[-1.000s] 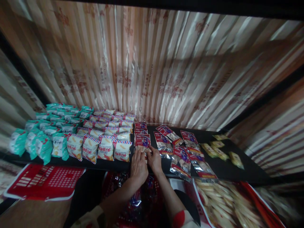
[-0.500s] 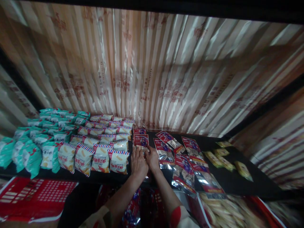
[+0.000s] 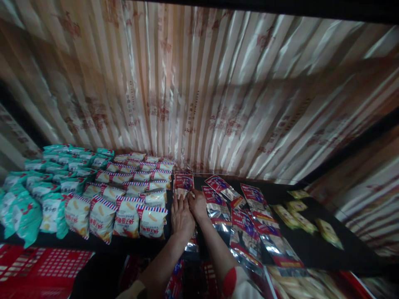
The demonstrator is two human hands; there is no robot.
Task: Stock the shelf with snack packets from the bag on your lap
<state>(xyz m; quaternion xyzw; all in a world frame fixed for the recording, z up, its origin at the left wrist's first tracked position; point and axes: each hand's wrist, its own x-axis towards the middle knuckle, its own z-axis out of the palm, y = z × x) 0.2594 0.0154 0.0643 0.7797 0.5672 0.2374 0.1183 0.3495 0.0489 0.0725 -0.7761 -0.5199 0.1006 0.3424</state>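
Both my hands rest side by side on a column of red and silver snack packets (image 3: 183, 182) lying on a black shelf (image 3: 314, 249). My left hand (image 3: 181, 215) lies flat with fingers stretched forward over the packets. My right hand (image 3: 197, 204) presses its fingers on the lower edge of the top red packet. To the left stand rows of red-white-striped puffed snack bags (image 3: 127, 209). Right of my hands lie more red and silver packets (image 3: 243, 218), loosely overlapped.
Teal snack bags (image 3: 21, 209) fill the shelf's left end. Small yellow packets (image 3: 296, 216) lie at the right. A striped shiny curtain (image 3: 199, 91) hangs behind the shelf. Red packaging (image 3: 43, 270) sits below the shelf front at the left.
Both hands have slid farther back along the shelf, pushing the column of red packets toward the curtain. The view has tilted up slightly.
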